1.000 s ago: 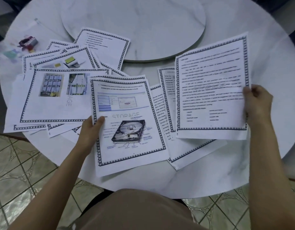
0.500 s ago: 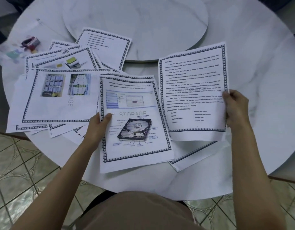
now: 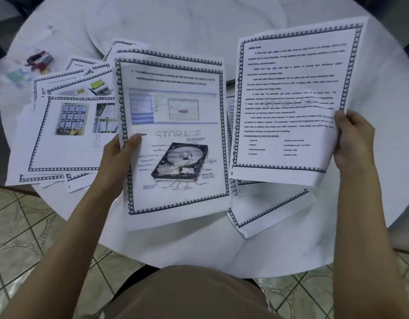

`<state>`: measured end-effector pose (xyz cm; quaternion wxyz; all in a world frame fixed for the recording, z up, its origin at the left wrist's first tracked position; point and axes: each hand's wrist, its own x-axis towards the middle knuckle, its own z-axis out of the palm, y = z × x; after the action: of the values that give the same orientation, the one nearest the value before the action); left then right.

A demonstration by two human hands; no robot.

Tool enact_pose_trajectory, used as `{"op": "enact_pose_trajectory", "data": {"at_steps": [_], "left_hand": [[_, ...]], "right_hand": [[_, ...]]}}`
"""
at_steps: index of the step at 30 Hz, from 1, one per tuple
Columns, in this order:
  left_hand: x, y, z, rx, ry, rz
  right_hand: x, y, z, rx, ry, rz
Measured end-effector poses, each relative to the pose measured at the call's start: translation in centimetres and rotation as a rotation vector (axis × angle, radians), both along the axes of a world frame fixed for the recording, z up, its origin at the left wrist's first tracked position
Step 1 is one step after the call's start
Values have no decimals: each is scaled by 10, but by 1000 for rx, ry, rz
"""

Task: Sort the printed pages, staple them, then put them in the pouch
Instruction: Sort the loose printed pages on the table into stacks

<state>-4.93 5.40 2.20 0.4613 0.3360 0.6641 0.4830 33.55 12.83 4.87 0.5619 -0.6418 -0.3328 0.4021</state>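
Note:
My left hand (image 3: 120, 155) grips the left edge of a small stack of bordered pages (image 3: 175, 125); its top sheet shows a hard disk picture and the word STORAGE. My right hand (image 3: 354, 143) pinches the right edge of a single text page headed HARD DISK (image 3: 288, 104), lifted above the table. More printed pages (image 3: 63, 134) lie spread over the left of the table, and some lie under the raised text page (image 3: 268, 208). A small red and black stapler (image 3: 39, 58) rests on a clear plastic pouch (image 3: 12, 74) at the far left.
The round white marble table (image 3: 371, 180) carries a raised round turntable (image 3: 187, 17) at its middle back. Tiled floor shows below the near table edge on both sides. My lap is at the bottom centre.
Both hands have lifted their pages up toward the camera. The left-hand stack rose off the table and the text page in the right hand came up and to the right.

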Motion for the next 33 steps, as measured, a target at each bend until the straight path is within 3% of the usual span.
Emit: {"op": "enact_pose_trajectory", "data": {"at_steps": [13, 23, 28, 33], "left_hand": [[22, -4, -43, -192, -6, -81], [21, -10, -47, -245, -28, -88], [22, -11, -46, -228, -83, -64], [25, -10, -52, -206, 8, -53]], "right_hand": [[-7, -4, -6, -29, 51, -2], [-90, -31, -82, -239, -200, 237], [-117, -45, -93, -224, -358, 323], [-131, -47, -92, -185, -443, 401]]}}
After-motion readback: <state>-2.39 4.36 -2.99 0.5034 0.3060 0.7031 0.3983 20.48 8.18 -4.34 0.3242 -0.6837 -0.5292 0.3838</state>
